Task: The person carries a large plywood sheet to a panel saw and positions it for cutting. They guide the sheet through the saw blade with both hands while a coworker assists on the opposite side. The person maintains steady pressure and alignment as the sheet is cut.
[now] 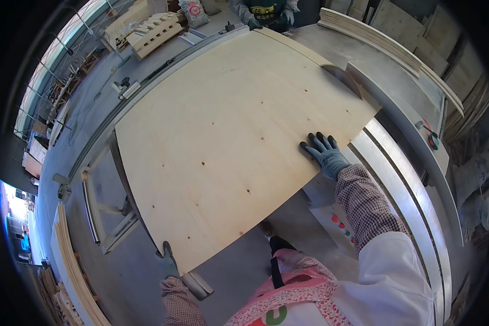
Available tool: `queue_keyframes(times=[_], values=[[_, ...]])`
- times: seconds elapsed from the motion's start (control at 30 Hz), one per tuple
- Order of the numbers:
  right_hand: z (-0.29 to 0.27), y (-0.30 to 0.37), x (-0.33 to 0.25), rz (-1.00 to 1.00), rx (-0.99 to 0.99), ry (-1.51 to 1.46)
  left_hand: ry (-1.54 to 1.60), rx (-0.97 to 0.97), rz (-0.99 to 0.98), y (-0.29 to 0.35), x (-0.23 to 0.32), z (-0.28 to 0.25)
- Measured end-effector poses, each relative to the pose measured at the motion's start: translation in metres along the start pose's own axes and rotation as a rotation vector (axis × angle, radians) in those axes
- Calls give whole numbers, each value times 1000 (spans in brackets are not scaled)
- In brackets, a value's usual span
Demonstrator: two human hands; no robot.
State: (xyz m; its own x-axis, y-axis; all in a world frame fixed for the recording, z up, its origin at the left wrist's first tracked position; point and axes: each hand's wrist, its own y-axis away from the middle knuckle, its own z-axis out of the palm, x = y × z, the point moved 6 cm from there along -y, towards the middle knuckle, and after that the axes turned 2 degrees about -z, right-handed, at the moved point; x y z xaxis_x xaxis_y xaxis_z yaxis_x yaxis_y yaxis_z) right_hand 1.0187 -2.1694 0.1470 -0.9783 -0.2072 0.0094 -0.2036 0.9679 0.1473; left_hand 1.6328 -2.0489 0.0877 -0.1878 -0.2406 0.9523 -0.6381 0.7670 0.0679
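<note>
A large pale plywood sheet (228,136) with small dark knots lies across the sliding-table saw in front of me. My left hand (169,262), in a grey glove, grips its near left corner at the edge; some of the fingers are hidden. Flat on the sheet near its right edge rests my right hand (327,155), gloved in grey-blue with dark fingertips, fingers spread. A narrow wooden strip (290,46) runs along the sheet's far right side, beside a curved dark piece (342,79).
Across the sheet stands a co-worker (266,11) with gloved hands near the far edge. Grooved metal table (402,179) and a long rail (418,136) lie right, with a tape measure (432,141). Red and green buttons (342,225) sit below. Stacked boards (73,271) stand left.
</note>
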Motion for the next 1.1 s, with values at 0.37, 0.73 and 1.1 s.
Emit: queue_keyframes(times=[0.37,0.73,1.1], values=[[13,1,3,9,50,40,168,-58,0,-16,-31,-7],[26,3,-9,17,233,145,128,-108,-87,-13,-27,-14],[53,29,-34,8,399,126,-166,-152,-241,-22,-48,-52]])
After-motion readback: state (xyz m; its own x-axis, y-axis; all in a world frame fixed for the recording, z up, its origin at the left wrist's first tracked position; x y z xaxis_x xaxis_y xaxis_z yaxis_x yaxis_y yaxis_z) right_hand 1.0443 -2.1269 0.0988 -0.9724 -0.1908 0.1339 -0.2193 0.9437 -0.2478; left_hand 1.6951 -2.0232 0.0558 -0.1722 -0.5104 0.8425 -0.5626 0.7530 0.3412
